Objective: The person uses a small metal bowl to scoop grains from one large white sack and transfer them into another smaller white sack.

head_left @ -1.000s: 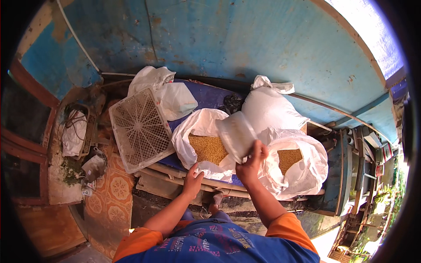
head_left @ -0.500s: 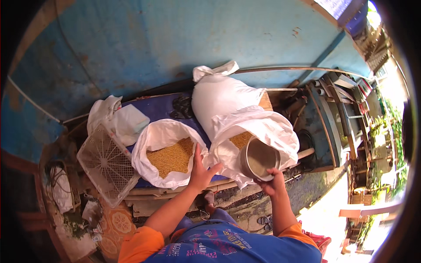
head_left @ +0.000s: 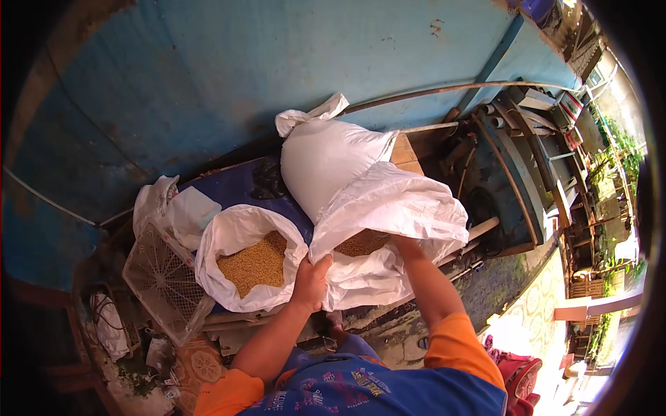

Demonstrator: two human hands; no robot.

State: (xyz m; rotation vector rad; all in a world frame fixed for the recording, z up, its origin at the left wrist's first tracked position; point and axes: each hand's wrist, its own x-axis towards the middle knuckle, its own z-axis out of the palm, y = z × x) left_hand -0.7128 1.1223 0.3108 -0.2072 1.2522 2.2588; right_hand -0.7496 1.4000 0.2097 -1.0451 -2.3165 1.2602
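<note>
My left hand (head_left: 313, 283) is closed on the near left rim of a white woven sack (head_left: 371, 286). Yellow-brown grain (head_left: 362, 243) shows inside that sack, partly in shadow. My right hand (head_left: 404, 245) reaches down into the same sack, its fingers hidden by the sack's raised far side. The metal bowl seen earlier is out of sight now. Left of my left hand stands another open white sack (head_left: 295, 239) with its rim rolled out, holding yellow-brown grain (head_left: 253, 267).
Behind both open sacks leans a full, tied white sack (head_left: 326, 159). A plastic crate (head_left: 163, 284) tilts at the left, beside white bags (head_left: 191, 211). Blue sheeting (head_left: 229, 184) covers the platform. A blue wall (head_left: 277, 55) runs behind; wooden boards (head_left: 531, 139) stack at the right.
My right hand has gone down into the right sack, and the bowl it held has dropped from sight. My left hand has lowered and closed on that sack's rim.
</note>
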